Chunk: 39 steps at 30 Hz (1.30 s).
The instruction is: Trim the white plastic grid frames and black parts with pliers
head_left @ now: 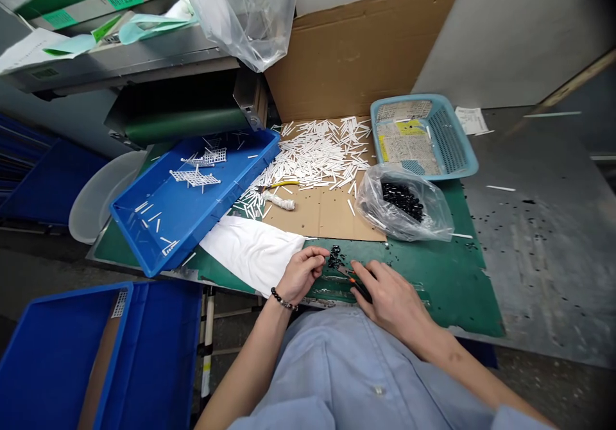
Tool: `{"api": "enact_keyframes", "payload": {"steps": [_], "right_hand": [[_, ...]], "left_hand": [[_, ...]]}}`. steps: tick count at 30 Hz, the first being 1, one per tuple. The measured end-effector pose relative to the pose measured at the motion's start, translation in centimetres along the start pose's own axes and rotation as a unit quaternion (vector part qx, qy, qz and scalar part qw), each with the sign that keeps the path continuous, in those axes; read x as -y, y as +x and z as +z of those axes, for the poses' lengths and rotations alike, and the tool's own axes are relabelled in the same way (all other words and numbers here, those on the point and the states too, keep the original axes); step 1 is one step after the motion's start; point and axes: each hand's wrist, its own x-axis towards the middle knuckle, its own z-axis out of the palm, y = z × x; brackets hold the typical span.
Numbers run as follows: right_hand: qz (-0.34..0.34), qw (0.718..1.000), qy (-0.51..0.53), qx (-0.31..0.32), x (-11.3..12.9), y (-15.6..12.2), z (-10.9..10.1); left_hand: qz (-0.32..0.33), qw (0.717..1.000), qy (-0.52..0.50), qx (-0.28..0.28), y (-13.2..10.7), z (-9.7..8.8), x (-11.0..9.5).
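Two bare hands work at the near edge of the desk, over a green mat. The right grip is closed around one orange-handled hand tool, its fingers wrapped over the handle and its tips mostly hidden. The left grip is half closed, with its fingertips curled together just beside one small heap of black pieces. Whether those fingertips have hold of a piece, I cannot tell. The heap lies between the two grips, and more black specks are scattered on the mat.

One bead bracelet circles the wrist behind the left grip. One white cloth lies directly beyond that grip. Farther ahead of the grips, one cardboard sheet carries one large heap of white sticks, too many to count, along with one yellow-handled tool.

Ahead and to the right of the right grip sits one clear bag of black pieces, with one light-blue basket beyond it. Ahead and to the left of the left grip, one blue tray holds two white lattice pieces and loose sticks. Two blue crates stand below the desk, left of the left grip.
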Motion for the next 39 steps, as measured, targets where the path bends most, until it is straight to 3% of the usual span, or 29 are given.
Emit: {"api": "enact_keyframes", "payload": {"steps": [13,39], "right_hand": [[0.014,0.999,-0.029,0.015,0.34,0.02,-0.67],[-0.007,0.999,-0.038,0.027,0.26,-0.15,-0.45]], "left_hand": [[-0.042,0.999,0.016,0.03,-0.64,0.7,0.33],[-0.048,0.994,0.091,0.044,-0.86,0.26,-0.37]]}}
